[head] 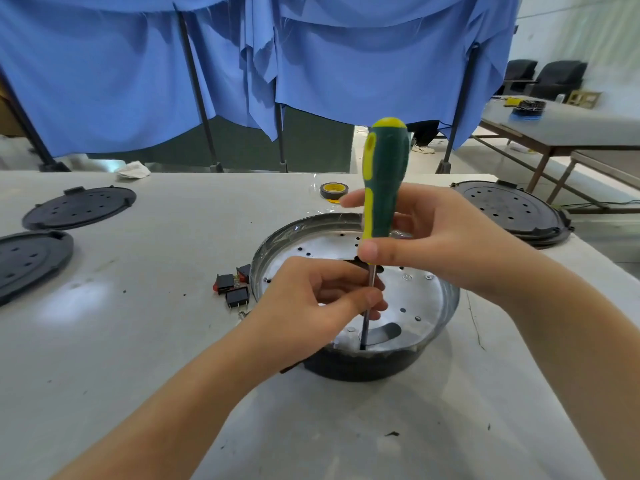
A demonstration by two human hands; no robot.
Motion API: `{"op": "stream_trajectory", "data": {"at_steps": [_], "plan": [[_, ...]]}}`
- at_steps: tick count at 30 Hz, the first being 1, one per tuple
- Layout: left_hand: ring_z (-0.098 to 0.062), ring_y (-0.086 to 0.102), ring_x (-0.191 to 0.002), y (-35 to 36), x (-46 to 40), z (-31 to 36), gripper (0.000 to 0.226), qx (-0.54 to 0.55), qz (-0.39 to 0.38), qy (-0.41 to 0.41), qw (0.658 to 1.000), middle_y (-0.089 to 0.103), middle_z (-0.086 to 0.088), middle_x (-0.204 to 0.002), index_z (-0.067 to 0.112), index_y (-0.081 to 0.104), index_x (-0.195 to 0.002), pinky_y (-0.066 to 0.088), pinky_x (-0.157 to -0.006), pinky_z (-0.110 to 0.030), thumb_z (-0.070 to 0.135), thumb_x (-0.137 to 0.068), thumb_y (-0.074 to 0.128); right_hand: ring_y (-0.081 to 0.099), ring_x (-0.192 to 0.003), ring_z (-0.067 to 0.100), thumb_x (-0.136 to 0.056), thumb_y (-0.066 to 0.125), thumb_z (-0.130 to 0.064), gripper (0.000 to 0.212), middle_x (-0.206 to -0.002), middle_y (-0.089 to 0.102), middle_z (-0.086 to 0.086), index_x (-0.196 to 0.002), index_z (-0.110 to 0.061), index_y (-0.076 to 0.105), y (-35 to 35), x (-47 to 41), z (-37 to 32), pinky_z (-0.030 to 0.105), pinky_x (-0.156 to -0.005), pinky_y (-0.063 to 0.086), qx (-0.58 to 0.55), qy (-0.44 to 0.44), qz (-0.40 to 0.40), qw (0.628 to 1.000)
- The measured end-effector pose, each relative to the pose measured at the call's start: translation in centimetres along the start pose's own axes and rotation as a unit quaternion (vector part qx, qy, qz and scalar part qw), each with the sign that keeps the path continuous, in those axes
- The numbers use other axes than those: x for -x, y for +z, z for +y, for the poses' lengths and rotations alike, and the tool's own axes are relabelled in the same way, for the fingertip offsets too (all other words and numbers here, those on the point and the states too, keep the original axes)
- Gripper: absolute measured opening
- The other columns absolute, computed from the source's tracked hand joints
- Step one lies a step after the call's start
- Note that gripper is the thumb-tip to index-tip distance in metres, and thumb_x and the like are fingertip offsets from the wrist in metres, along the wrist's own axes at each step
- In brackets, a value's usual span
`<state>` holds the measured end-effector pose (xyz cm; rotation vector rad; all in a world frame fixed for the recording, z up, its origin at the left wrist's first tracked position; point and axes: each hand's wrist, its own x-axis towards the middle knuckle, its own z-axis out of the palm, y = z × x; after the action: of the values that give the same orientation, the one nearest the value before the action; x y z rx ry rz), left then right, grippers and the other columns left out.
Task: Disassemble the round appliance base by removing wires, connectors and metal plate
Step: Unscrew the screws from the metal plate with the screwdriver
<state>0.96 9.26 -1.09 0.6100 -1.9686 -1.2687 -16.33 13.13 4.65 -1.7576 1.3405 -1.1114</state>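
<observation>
Base [360, 367] under both hands (screwdriver [382, 174] upright)

Place: a workshop or disassembly workstation in a plain industrial room.
Work surface: a worn, scuffed grey table [156, 341] flecked with dark debris.
Parts: black perforated round covers [79, 207] at the left and right edges; loose rocker switches [232, 287] near the middle.
Supplies: a roll of tape [333, 191] towards the far edge.
Tool: a green-and-yellow screwdriver [382, 188].
Backdrop: blue cloth [311, 64] draped over dark stands, screening the bench.
Surroundings: a second long table [568, 128] carrying a tray of small parts, dark chairs [554, 77] by a pale wall.
</observation>
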Motion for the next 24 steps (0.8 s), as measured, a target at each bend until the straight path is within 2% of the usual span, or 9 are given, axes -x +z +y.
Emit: {"op": "stream_trajectory", "data": {"at_steps": [2, 6, 8, 10, 12, 16, 18, 22, 24], "plan": [[-0.017, 0.073, -0.068, 0.00, -0.14, -0.13, 0.012, 0.010, 0.020, -0.001, 1.000, 0.075, -0.001, -0.072, 0.013, 0.073, -0.077, 0.056, -0.068, -0.020, 0.001, -0.078, 0.073, 0.069, -0.097, 0.022, -0.063, 0.078, -0.028, 0.047, -0.106, 0.072, 0.005, -0.109, -0.026, 0.067, 0.09, -0.03, 0.06, 0.025, -0.083, 0.057, -0.018, -0.005, 0.011, 1.000], [-0.022, 0.070, -0.064, 0.11, -0.21, -0.19, 0.014, 0.008, 0.058, 0.000, 0.998, 0.073, -0.001, -0.067, 0.016, 0.071, -0.067, 0.059, -0.069, -0.032, 0.019, -0.062, 0.084, 0.070, -0.100, 0.021, -0.079, 0.068, -0.003, 0.047, -0.106, 0.073, 0.006, -0.124, -0.013, 0.058, -0.24, 0.28, -0.21, 0.023, -0.080, 0.055, -0.111, -0.015, -0.068, 0.991], [-0.023, 0.069, -0.066, 0.21, -0.17, -0.13, 0.019, -0.012, 0.061, 0.006, 0.998, 0.072, 0.002, -0.066, 0.016, 0.070, -0.067, 0.059, -0.071, -0.035, 0.027, -0.059, 0.083, 0.069, -0.099, 0.019, -0.078, 0.072, -0.010, 0.046, -0.106, 0.072, 0.004, -0.122, -0.019, 0.061, -0.12, 0.28, -0.30, 0.023, -0.080, 0.055, -0.089, -0.017, -0.060, 0.994], [-0.022, 0.069, -0.066, 0.20, -0.25, -0.26, 0.020, -0.024, 0.061, 0.011, 0.998, 0.071, 0.002, -0.067, 0.013, 0.070, -0.070, 0.058, -0.071, -0.036, 0.023, -0.061, 0.085, 0.068, -0.098, 0.022, -0.069, 0.080, -0.024, 0.043, -0.108, 0.071, 0.006, -0.110, -0.025, 0.067, 0.20, 0.13, -0.27, 0.023, -0.081, 0.056, -0.038, -0.024, -0.014, 0.999], [-0.023, 0.069, -0.066, 0.10, -0.30, -0.33, 0.019, -0.025, 0.064, 0.011, 0.998, 0.071, 0.000, -0.068, 0.011, 0.070, -0.072, 0.058, -0.071, -0.037, 0.021, -0.063, 0.084, 0.069, -0.095, 0.025, -0.063, 0.077, -0.025, 0.042, -0.106, 0.072, 0.009, -0.104, -0.025, 0.069, 0.27, 0.06, -0.23, 0.023, -0.079, 0.057, -0.025, -0.030, 0.019, 0.999], [-0.015, 0.073, -0.081, 0.02, -0.15, -0.17, 0.011, -0.006, 0.012, 0.003, 1.000, 0.076, 0.002, -0.085, 0.014, 0.073, -0.093, 0.057, -0.080, -0.027, 0.013, -0.082, 0.072, 0.071, -0.096, 0.021, -0.079, 0.072, -0.006, 0.047, -0.102, 0.074, 0.007, -0.123, -0.013, 0.058, -0.41, 0.17, -0.03, 0.025, -0.079, 0.055, -0.092, -0.024, -0.047, 0.994], [-0.014, 0.073, -0.088, -0.06, -0.04, -0.27, 0.021, 0.007, -0.010, -0.006, 1.000, 0.076, 0.002, -0.094, 0.015, 0.071, -0.103, 0.055, -0.082, -0.024, 0.004, -0.088, 0.062, 0.069, -0.101, 0.020, -0.080, 0.063, -0.006, 0.050, -0.106, 0.072, 0.006, -0.128, -0.015, 0.054, -0.53, 0.14, 0.09, 0.026, -0.082, 0.054, -0.105, -0.010, -0.061, 0.993], [-0.017, 0.074, -0.074, -0.16, -0.08, -0.33, 0.016, 0.017, 0.001, -0.009, 1.000, 0.076, -0.002, -0.080, 0.013, 0.072, -0.089, 0.055, -0.071, -0.020, -0.001, -0.085, 0.065, 0.066, -0.101, 0.021, -0.073, 0.079, -0.027, 0.051, -0.112, 0.069, 0.007, -0.121, -0.029, 0.061, 0.01, -0.10, 0.16, 0.026, -0.088, 0.054, -0.007, -0.009, -0.026, 1.000], [-0.018, 0.073, -0.069, -0.15, -0.16, -0.29, 0.012, 0.012, 0.014, -0.005, 1.000, 0.076, -0.002, -0.074, 0.013, 0.073, -0.081, 0.056, -0.069, -0.020, 0.001, -0.078, 0.073, 0.066, -0.099, 0.024, -0.066, 0.076, -0.029, 0.047, -0.110, 0.070, 0.009, -0.112, -0.028, 0.066, 0.22, -0.17, 0.12, 0.025, -0.087, 0.055, 0.003, -0.017, 0.002, 1.000]]}}
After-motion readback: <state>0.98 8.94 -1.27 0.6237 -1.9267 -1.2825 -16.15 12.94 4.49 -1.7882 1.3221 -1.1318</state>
